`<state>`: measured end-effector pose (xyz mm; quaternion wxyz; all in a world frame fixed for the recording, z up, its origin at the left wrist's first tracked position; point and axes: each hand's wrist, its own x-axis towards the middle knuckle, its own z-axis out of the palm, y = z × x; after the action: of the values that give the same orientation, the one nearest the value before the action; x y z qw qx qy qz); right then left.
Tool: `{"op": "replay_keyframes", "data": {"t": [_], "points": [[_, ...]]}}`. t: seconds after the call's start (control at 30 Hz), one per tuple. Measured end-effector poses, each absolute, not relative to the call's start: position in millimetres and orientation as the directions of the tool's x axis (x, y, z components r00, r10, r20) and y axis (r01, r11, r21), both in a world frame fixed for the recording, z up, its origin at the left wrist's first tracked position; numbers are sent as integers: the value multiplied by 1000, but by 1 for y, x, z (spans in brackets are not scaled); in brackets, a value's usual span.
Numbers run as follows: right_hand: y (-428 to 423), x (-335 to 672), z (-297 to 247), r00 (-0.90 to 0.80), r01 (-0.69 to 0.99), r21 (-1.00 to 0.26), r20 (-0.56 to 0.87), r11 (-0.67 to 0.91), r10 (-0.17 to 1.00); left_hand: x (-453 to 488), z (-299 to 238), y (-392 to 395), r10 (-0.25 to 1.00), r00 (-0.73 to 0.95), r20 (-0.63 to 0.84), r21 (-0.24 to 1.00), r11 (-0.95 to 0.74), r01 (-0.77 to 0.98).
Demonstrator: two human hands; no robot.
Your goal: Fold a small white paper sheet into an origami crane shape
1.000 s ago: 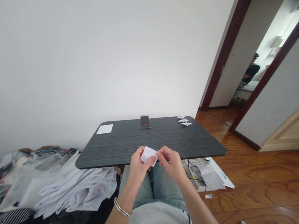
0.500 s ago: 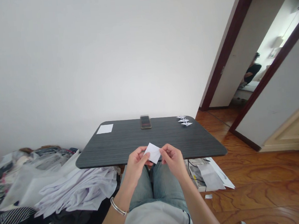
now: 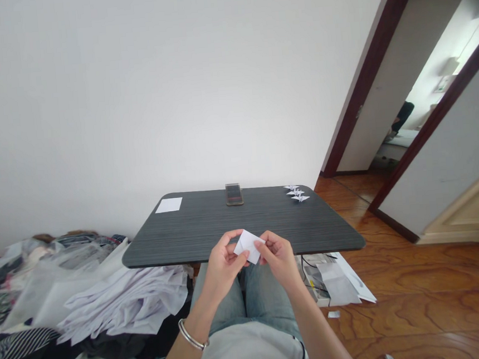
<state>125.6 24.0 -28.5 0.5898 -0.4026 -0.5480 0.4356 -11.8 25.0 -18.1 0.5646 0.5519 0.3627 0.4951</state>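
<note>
A small folded piece of white paper (image 3: 248, 244) is pinched between my two hands just above the near edge of the dark table (image 3: 194, 234). My left hand (image 3: 224, 264), with a bracelet on its wrist, grips the paper's left side with thumb and fingers closed. On the paper's right side my right hand (image 3: 277, 257) is pinched shut. Both hands hover over my lap.
A phone (image 3: 233, 194) lies at the table's far edge, a white sheet (image 3: 168, 205) at far left, three small paper cranes (image 3: 296, 193) at far right. Clothes and papers (image 3: 86, 299) pile up left. Papers (image 3: 336, 283) lie on the wooden floor. An open doorway (image 3: 418, 108) is right.
The folded paper has been turned and pressed closer between my fingers; both hands shifted slightly up and together. The person seen through the doorway has moved mostly out of sight.
</note>
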Motion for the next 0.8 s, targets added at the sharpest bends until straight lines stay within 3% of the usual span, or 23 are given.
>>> {"op": "replay_keyframes", "data": {"t": [0.8], "points": [[33,125,-42,15,4,-943,332,332,943,-11,-25,30,979,155,135,986,-118,-117]]}}
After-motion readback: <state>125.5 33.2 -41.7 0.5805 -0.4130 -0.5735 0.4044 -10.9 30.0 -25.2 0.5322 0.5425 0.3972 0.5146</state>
